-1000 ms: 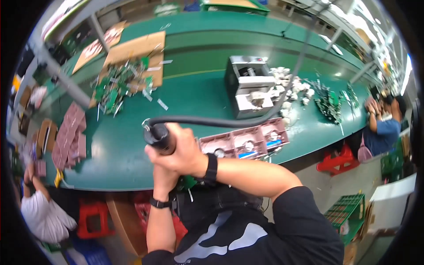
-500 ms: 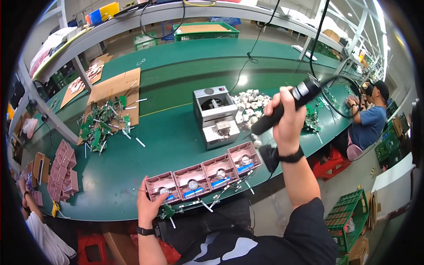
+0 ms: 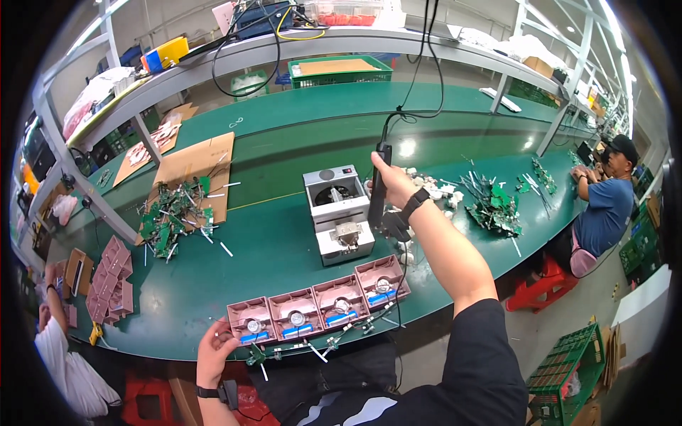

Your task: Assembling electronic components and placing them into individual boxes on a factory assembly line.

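My right hand [image 3: 395, 186] is wrapped round a black corded electric screwdriver [image 3: 379, 199], held upright beside a grey metal machine [image 3: 339, 213]. A cable runs up from its top end. Along the near table edge lies a row of pink open boxes [image 3: 293, 312], each with a round silvery part and a blue cylinder inside. My left hand [image 3: 215, 349] is at the left end of the row, thumb and fingers closed by the corner of the leftmost box; what they pinch is hidden. Strips of small green circuit boards [image 3: 312, 346] hang along the boxes' near side.
Green boards with white leads are heaped on cardboard [image 3: 174, 220] at left and in a pile [image 3: 495, 213] at right. White pieces [image 3: 444, 195] lie behind my right arm. Stacked pink boxes [image 3: 110, 280] stand far left. A co-worker [image 3: 604, 199] sits at right, another person at left.
My right hand has moved left with the screwdriver, turning it from slanted to upright beside the machine. My left hand has shifted slightly outward, its fingers drawn together at the box corner.
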The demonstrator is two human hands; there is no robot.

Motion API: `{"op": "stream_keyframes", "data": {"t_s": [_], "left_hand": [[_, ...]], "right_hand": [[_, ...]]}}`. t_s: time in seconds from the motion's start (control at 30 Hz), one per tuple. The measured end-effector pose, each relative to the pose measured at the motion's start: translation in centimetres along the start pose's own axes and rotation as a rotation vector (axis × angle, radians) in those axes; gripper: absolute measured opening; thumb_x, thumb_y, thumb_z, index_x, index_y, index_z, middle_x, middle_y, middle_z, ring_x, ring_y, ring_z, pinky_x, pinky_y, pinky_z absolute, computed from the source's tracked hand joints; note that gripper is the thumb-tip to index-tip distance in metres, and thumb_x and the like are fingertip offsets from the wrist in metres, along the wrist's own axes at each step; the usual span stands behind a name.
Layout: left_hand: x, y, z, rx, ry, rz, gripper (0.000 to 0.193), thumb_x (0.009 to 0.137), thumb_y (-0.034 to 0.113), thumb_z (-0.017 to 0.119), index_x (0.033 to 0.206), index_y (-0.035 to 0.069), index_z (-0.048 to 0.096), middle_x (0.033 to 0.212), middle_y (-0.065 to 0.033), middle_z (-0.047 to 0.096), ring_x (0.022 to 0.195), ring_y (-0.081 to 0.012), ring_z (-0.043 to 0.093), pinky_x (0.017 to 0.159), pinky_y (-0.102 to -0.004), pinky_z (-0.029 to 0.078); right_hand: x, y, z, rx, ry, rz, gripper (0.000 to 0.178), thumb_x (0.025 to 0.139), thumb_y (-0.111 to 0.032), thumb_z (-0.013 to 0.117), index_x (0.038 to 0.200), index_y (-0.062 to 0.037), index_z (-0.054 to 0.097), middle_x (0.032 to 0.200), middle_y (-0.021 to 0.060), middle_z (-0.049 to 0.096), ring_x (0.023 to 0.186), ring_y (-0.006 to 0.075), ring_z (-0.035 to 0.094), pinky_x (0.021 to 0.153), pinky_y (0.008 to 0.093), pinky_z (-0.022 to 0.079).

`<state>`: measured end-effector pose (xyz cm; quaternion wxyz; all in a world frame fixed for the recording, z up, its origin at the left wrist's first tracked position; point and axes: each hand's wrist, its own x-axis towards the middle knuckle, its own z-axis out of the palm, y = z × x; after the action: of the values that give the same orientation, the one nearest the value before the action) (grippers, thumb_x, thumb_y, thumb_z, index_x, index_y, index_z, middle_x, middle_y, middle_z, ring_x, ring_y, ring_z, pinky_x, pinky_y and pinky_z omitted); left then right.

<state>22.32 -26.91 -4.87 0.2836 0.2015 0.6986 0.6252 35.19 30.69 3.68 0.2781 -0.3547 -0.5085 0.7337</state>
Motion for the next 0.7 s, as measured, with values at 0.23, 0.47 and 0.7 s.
{"op": "stream_keyframes", "data": {"t_s": [0.23, 0.47, 0.7], "left_hand": [[0.6, -3.8, -0.9, 0.096, 0.483, 0.110, 0.035, 0.103, 0.011, 0.069, 0.134, -0.002, 0.063, 0.111, -0.0044, 0.071, 0.095, -0.0099, 0.064, 0.081, -0.0241, 0.050], [2.1, -5.6, -0.8, 0.256, 0.630, 0.180, 0.023, 0.103, 0.015, 0.069, 0.118, -0.003, 0.069, 0.095, -0.0045, 0.072, 0.082, -0.0092, 0.064, 0.075, -0.0259, 0.052], [1.8, -5.7, -0.1, 0.316, 0.604, 0.224, 0.022, 0.104, 0.015, 0.068, 0.117, -0.003, 0.070, 0.094, -0.0028, 0.071, 0.084, -0.0087, 0.064, 0.077, -0.0253, 0.052]], "right_hand": [[2.7, 3.3, 0.1, -0.034, -0.068, 0.063, 0.049, 0.098, -0.021, 0.075, 0.133, 0.0076, 0.055, 0.105, 0.0132, 0.070, 0.082, 0.0231, 0.068, 0.071, 0.0393, 0.056], [4.5, 5.8, -0.7, -0.203, -0.034, 0.001, 0.051, 0.094, -0.007, 0.072, 0.140, 0.0077, 0.054, 0.112, 0.0171, 0.071, 0.089, 0.0235, 0.070, 0.074, 0.0375, 0.056], [3.5, 4.1, -1.0, -0.288, -0.044, -0.038, 0.047, 0.101, -0.007, 0.064, 0.145, 0.0050, 0.053, 0.105, 0.0098, 0.071, 0.084, 0.0174, 0.068, 0.071, 0.0315, 0.055]]}}
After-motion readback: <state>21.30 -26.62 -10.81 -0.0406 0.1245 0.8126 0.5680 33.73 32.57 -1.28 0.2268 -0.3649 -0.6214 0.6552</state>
